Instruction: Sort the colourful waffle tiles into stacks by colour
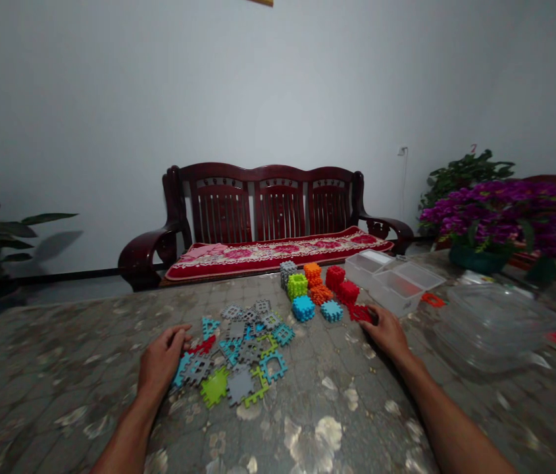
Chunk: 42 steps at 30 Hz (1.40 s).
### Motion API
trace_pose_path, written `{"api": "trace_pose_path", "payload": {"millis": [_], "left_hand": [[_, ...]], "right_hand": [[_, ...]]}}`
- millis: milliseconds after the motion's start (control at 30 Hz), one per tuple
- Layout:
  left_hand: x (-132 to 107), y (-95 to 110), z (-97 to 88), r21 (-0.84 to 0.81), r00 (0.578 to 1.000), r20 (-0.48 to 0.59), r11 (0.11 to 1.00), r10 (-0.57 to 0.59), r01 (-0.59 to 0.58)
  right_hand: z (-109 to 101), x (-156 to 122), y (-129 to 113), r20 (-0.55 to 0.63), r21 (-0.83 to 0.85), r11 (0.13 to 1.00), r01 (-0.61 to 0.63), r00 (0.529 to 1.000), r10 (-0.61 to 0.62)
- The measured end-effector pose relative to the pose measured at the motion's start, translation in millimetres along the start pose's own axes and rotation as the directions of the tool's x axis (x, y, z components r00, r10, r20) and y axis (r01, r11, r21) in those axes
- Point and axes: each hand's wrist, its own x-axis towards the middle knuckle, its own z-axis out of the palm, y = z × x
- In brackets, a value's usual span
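My left hand [162, 359] rests on the table at the left edge of a loose pile of interlocking plastic tiles, its fingers loosely bent and nothing seen in them. Grey tiles [241, 385], a lime green tile [214, 387], blue tiles [273, 367] and a red tile [205, 345] lie in this pile. My right hand [386, 331] is closed on the edge of a red tile [358, 313] at the front of the stacks. Beside it stand red stacks [348, 293], a low blue stack [331, 311], a taller blue stack [303, 308], orange stacks [312, 274], a green stack [297, 287] and a grey stack [287, 273].
Behind my right hand sits a clear plastic box [396, 293] with compartments. Clear lidded containers [497, 326] stand at the right, near an orange piece [433, 300] and a pot of purple flowers [482, 257]. A wooden bench [278, 204] stands beyond the patterned table [85, 368].
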Motion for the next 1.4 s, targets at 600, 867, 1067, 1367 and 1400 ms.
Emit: {"api": "trace_pose_path", "payload": {"millis": [600, 867, 1067, 1367, 1400], "left_hand": [[0.5, -2.5, -0.6, 0.031, 1.000, 0.001, 1.000, 0.004, -0.004], [2.3, -6.6, 0.3, 0.021, 1.000, -0.002, 1.000, 0.017, -0.017], [1.3, -3.2, -0.3, 0.042, 1.000, -0.004, 0.999, 0.021, -0.021], [3.5, -8.0, 1.1, 0.039, 1.000, 0.017, 0.999, 0.017, -0.018], [3.9, -9.0, 1.4, 0.037, 1.000, 0.015, 0.999, 0.018, -0.018]], "right_hand": [[-30.1, -10.4, -27.1, 0.140, -0.238, 0.939, 0.247, 0.966, -0.218], [-19.8, -6.4, -12.3, 0.014, -0.150, 0.977, 0.154, 0.988, -0.153], [-15.3, 6.8, -5.1, -0.032, -0.264, 0.964, -0.041, 0.999, 0.033], [-19.4, 3.3, -16.6, 0.040, -0.247, 0.964, -0.097, 0.993, 0.111], [-19.5, 3.0, -16.8, 0.036, -0.244, 0.963, -0.111, 0.992, 0.123]]}}
